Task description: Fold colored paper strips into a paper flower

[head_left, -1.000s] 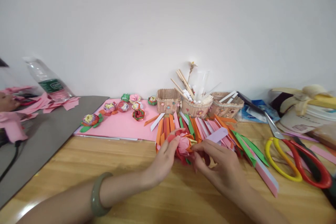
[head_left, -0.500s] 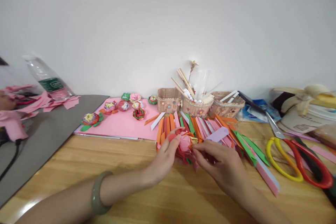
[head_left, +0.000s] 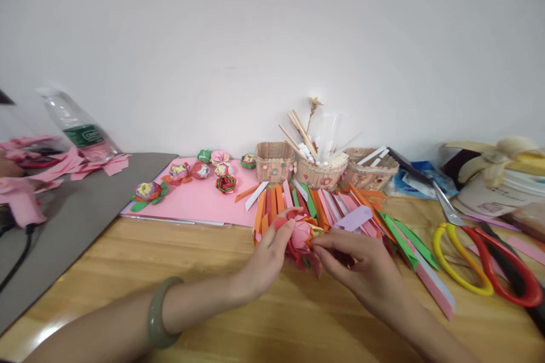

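Facing right, pink paper flower (head_left: 301, 232) between the fingers (head_left: 284, 233)

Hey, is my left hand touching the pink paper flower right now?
Touching. The head view shows the left hand with its thumb lying right against the pink paper flower.

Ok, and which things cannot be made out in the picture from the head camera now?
Head view:
Paper flower: left side hidden by the left hand's grip.
Right hand's grip: what exactly it pinches at the flower is too small and blurred.
Another person's hand: cut off by the left edge.
Bottle label: print blurred.
Dark object: partly covered by the scissors, cut off by the right edge.
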Action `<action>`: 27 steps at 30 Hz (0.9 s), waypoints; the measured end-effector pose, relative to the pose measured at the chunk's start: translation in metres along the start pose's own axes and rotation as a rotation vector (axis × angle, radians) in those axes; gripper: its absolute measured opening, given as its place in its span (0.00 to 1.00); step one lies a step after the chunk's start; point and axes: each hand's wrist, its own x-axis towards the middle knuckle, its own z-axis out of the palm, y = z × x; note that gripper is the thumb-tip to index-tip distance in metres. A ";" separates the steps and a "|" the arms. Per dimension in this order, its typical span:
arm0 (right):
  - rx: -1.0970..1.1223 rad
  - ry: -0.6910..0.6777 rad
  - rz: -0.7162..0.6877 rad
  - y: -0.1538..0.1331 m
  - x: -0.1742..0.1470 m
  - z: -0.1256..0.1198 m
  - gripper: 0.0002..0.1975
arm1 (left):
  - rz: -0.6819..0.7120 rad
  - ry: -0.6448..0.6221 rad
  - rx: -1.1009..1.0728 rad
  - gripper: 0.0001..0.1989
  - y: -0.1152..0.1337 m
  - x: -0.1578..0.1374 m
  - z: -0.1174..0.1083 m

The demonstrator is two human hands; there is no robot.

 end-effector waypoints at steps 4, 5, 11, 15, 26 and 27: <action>-0.114 0.140 -0.043 0.004 -0.002 0.006 0.13 | -0.028 0.033 0.015 0.18 0.000 0.000 0.001; -0.146 0.178 -0.074 0.005 -0.003 0.007 0.12 | -0.027 0.038 0.023 0.18 0.000 0.000 0.001; -0.340 0.297 -0.170 0.011 -0.005 0.012 0.09 | -0.048 0.018 0.051 0.19 0.003 -0.004 0.000; -0.443 0.339 -0.205 0.014 -0.006 0.014 0.08 | -0.061 -0.008 0.062 0.20 0.005 -0.006 0.001; -0.311 0.327 -0.262 0.014 -0.006 0.008 0.08 | -0.011 0.018 0.005 0.22 0.000 -0.003 0.001; -0.192 0.270 -0.192 0.013 -0.006 0.007 0.08 | -0.026 0.015 -0.005 0.22 0.000 -0.003 0.001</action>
